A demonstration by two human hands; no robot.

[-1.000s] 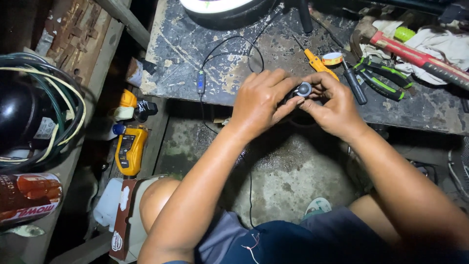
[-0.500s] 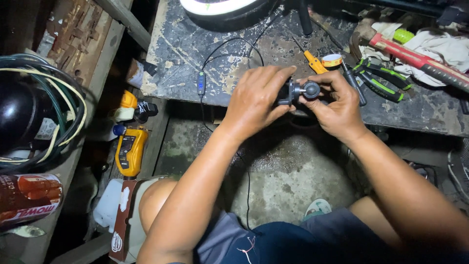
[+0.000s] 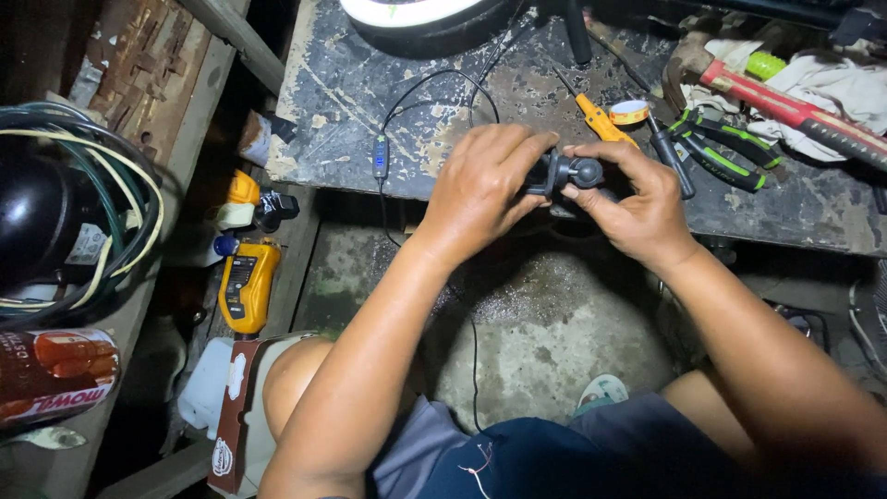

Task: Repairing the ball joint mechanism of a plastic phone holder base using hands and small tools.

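Both hands hold a small black cylindrical part [image 3: 565, 172] above the tabletop [image 3: 370, 92] near edge, left hand [image 3: 480, 189] fingers clamped on its body as if to steady it, right hand [image 3: 637, 199] fingers pinching its round end, pliers [image 3: 725, 152] lying just right.

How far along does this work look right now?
Done: nothing finished shows. In hand: the left hand and right hand grip a small dark part together over the workbench edge. Left: unclear; the pliers and orange screwdriver lie unused beside them.
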